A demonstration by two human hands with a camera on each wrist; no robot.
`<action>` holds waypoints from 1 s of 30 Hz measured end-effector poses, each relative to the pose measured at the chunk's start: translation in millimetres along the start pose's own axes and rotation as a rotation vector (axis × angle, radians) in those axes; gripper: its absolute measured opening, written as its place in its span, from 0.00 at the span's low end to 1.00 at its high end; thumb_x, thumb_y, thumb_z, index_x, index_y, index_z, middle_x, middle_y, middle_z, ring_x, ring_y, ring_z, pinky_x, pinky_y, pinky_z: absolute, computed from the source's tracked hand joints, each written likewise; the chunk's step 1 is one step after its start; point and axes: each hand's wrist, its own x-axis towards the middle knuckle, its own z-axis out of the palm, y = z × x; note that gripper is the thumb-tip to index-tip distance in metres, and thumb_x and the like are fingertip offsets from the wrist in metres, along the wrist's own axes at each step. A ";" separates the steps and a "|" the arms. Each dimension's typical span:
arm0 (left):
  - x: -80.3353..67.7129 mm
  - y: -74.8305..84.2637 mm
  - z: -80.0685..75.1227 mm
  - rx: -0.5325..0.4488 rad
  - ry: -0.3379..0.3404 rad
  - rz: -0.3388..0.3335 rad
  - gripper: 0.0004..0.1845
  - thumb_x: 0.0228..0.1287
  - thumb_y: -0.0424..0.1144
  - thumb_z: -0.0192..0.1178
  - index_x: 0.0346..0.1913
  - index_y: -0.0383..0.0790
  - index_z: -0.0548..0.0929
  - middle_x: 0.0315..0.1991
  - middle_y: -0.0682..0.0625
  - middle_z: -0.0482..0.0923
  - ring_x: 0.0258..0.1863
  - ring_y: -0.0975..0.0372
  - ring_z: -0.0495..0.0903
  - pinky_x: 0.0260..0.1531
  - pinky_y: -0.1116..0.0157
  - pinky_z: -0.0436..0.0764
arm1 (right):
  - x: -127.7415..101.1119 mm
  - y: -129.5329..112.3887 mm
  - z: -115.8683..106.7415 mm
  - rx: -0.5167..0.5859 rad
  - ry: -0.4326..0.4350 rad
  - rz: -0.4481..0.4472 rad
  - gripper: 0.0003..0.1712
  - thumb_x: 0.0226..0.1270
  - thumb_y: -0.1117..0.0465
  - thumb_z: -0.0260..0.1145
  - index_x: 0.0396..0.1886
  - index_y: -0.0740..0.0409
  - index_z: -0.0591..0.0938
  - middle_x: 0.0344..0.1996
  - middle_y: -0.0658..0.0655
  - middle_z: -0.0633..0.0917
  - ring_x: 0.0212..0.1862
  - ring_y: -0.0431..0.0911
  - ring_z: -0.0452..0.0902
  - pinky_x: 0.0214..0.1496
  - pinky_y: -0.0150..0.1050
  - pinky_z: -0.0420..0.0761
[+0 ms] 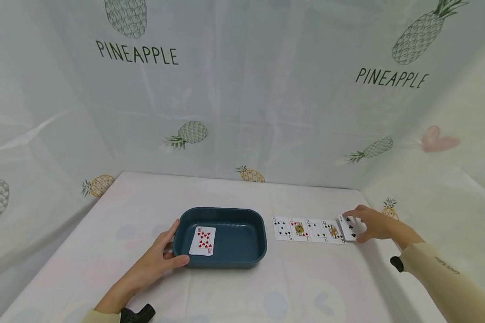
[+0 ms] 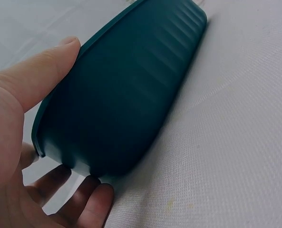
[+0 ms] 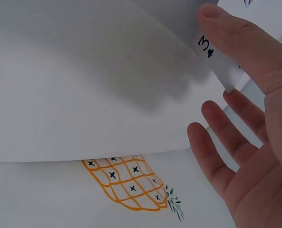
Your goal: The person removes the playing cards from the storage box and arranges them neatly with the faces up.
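Observation:
My left hand (image 1: 157, 258) grips the left end of a dark teal rectangular tray (image 1: 242, 264); its thumb lies along the near rim and its fingers go round the end wall, as the left wrist view (image 2: 112, 104) also shows. Inside the tray, toward its left side, a ten of hearts (image 1: 204, 240) lies face up, on what looks like a small stack. On the right, my right hand (image 1: 373, 222) pinches a three of clubs (image 1: 349, 228) by its edges between thumb and fingers. The card is tilted, beside the right end of a card row.
Several face-up cards form a row right of the tray: a black five (image 1: 283, 229), a jack (image 1: 299, 229), a black two (image 1: 316, 231) and a queen (image 1: 332, 231). A white cloth (image 1: 226, 291) covers the table. Pineapple-printed sheeting (image 1: 246, 89) hangs behind and at both sides.

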 end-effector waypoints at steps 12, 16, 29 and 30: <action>1.1 0.7 -0.1 0.041 0.006 -0.010 0.58 0.67 0.49 0.74 0.88 0.60 0.44 0.78 0.39 0.54 0.72 0.47 0.70 0.62 0.66 0.79 | -1.5 -3.0 3.2 -0.022 -0.048 0.014 0.48 0.45 0.62 0.89 0.70 0.61 0.80 0.56 0.63 0.78 0.53 0.58 0.77 0.52 0.56 0.83; 1.1 0.6 -0.5 0.043 0.005 -0.013 0.58 0.67 0.50 0.74 0.88 0.60 0.44 0.79 0.38 0.54 0.71 0.47 0.71 0.62 0.64 0.80 | 0.3 -2.9 3.4 -0.026 -0.071 0.040 0.48 0.46 0.61 0.89 0.70 0.60 0.79 0.56 0.63 0.78 0.53 0.58 0.77 0.53 0.60 0.82; 1.7 -1.8 -0.6 0.013 0.011 -0.015 0.59 0.66 0.49 0.76 0.88 0.60 0.45 0.78 0.39 0.53 0.70 0.47 0.73 0.60 0.64 0.81 | 5.1 -7.1 4.5 -0.011 -0.112 0.075 0.48 0.46 0.64 0.87 0.70 0.59 0.78 0.56 0.63 0.77 0.50 0.56 0.74 0.51 0.54 0.80; 1.5 -1.8 -0.5 0.010 0.010 -0.016 0.59 0.66 0.49 0.76 0.88 0.60 0.45 0.78 0.39 0.53 0.70 0.46 0.73 0.60 0.64 0.81 | 5.1 -7.7 4.4 -0.012 -0.113 0.074 0.48 0.46 0.64 0.87 0.70 0.60 0.78 0.56 0.63 0.77 0.50 0.56 0.74 0.51 0.54 0.81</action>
